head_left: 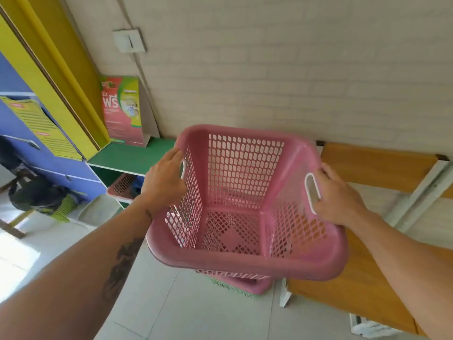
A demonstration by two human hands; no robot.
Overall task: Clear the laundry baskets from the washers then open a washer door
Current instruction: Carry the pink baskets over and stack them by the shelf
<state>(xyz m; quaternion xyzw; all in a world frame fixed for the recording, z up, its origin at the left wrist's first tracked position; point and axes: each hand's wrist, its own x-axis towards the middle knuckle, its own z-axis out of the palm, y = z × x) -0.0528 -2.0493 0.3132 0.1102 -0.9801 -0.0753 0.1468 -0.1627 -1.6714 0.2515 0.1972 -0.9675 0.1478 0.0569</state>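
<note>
The pink mesh laundry basket [245, 204] is upright with its open mouth facing up, its long axis running from 12 to 6 o'clock, directly above 2 more stacked baskets [245, 285] on the tiled floor [183, 310]. The left hand [164, 182] grips its 9 o'clock rim and the right hand [338, 200] clasps the white handle [311, 192] at 3 o'clock. A green shelf [132, 155] lies at 10 o'clock and an orange bench [362, 278] at 4 o'clock.

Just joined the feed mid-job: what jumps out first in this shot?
The empty pink basket fills the centre, held in the air with the left hand and the right hand at its side handles. Just below it on the tiled floor, more baskets are stacked. At left, a bright red-and-green poster stands on a green shelf.
</note>
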